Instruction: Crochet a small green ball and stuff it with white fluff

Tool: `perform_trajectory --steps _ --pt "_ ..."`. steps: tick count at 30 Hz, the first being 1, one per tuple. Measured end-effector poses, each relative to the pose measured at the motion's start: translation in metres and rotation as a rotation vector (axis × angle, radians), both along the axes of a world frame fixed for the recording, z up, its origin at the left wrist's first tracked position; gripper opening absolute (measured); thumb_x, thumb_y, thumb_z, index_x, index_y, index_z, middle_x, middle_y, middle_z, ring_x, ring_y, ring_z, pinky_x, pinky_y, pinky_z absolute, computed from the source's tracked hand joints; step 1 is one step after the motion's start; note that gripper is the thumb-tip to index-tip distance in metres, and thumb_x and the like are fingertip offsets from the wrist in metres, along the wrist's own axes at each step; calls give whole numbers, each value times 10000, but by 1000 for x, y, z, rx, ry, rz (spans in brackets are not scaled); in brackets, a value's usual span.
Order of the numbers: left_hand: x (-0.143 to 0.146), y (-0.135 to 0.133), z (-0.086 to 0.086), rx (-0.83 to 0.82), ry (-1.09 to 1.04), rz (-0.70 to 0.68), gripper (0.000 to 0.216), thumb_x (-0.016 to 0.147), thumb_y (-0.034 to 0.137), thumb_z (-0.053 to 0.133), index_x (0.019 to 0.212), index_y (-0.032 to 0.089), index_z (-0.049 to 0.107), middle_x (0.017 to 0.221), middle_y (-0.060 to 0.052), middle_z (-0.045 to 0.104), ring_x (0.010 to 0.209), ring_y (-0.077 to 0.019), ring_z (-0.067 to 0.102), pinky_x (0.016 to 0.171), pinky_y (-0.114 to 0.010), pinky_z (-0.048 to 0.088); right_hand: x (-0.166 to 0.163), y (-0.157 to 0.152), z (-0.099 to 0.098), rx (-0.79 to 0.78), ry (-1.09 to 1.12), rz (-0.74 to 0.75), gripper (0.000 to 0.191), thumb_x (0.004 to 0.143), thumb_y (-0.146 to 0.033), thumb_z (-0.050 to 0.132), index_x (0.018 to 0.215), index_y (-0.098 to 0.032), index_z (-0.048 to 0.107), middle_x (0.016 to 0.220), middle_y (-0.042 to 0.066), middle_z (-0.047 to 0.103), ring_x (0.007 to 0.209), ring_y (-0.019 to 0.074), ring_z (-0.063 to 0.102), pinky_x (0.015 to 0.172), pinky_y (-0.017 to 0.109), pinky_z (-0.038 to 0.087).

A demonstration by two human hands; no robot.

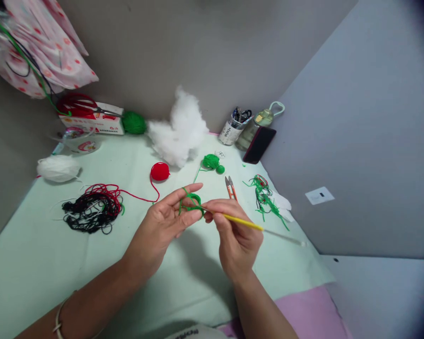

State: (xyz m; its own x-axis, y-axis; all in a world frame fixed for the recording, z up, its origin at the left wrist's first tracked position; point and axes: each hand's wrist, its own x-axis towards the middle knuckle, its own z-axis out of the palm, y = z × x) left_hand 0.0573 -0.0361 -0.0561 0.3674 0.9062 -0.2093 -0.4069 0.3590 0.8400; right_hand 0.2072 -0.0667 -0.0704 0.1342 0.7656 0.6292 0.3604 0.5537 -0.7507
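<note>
My left hand pinches a small green crochet piece between thumb and fingers, with green yarn looped over the raised index finger. In my right hand is a crochet hook with a yellow grip, held like a pen. Its tip meets the green piece, though the fingers partly hide the contact. A strand runs from the left hand back toward a green yarn ball, beside which lies a little green ball. Orange-handled thread snips rest just beyond my right hand.
Black yarn lies tangled at left, near white yarn and a red ball. White stuffing sits at the back. A phone leans by a bottle and pen cup. Green scraps lie right.
</note>
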Motion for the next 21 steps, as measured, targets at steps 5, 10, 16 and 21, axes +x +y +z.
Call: perform_trajectory --steps 5,10,16,21 --pt "2 3 -2 -237 -204 -101 332 836 267 837 1161 202 821 561 107 405 496 -42 205 680 -201 461 5 -2 -6 134 -259 -77 333 977 -114 630 1205 -316 766 1067 67 776 932 208 736 763 361 621" --pt "-2 7 -2 -206 -247 -108 304 829 215 838 1132 220 831 635 91 491 514 -35 279 850 -242 503 9 7 3 -80 307 72 195 1022 -224 603 1018 -273 792 855 26 726 663 143 649 584 297 559" --pt "-1 1 -4 -6 -48 -141 380 867 295 831 1243 320 782 1036 -17 723 1079 -192 607 989 -302 447 6 7 1 -217 344 115 146 991 -293 673 972 -249 811 911 44 778 778 163 695 667 298 582" --pt "-5 3 -8 41 33 -96 371 869 340 826 1237 320 780 1040 -19 678 1027 -196 575 969 -325 426 12 9 1 -271 545 206 181 1017 -311 641 953 -228 788 885 26 781 703 122 690 656 261 589"
